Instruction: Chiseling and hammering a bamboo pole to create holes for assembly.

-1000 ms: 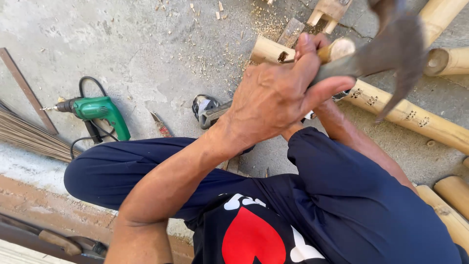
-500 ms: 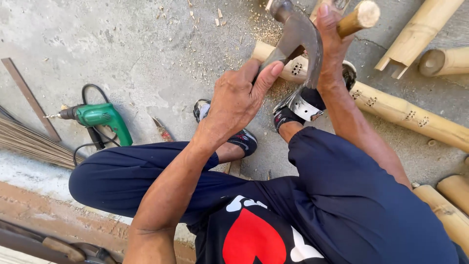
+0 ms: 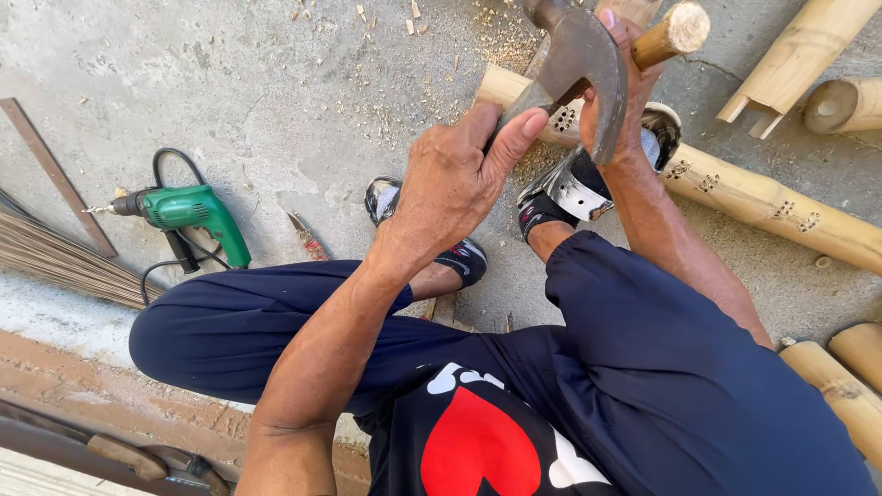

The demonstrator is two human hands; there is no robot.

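Note:
My left hand point(image 3: 450, 184) is closed around a flat grey metal tool point(image 3: 525, 103), thumb pressed along it. The tool points at a long bamboo pole point(image 3: 781, 216) that lies on the concrete and has clusters of small drilled holes. My right hand point(image 3: 617, 101) grips the wooden handle point(image 3: 682, 28) of a claw hammer. Its dark steel head point(image 3: 583, 60) sits right above the metal tool's upper end. My right foot, in a black and silver shoe point(image 3: 571, 191), rests against the pole. Sawdust lies around the spot.
A green corded electric drill point(image 3: 191, 213) lies at the left beside a bundle of thin sticks point(image 3: 46, 262) and a flat metal strip point(image 3: 57, 176). A small red-handled tool point(image 3: 308, 237) lies near my left foot. More bamboo pieces point(image 3: 801, 57) lie at the upper right and lower right point(image 3: 850, 381).
The hammer has come from the upper right to just above the metal tool in my left hand. My left hand has dropped lower and now shows the tool under its thumb.

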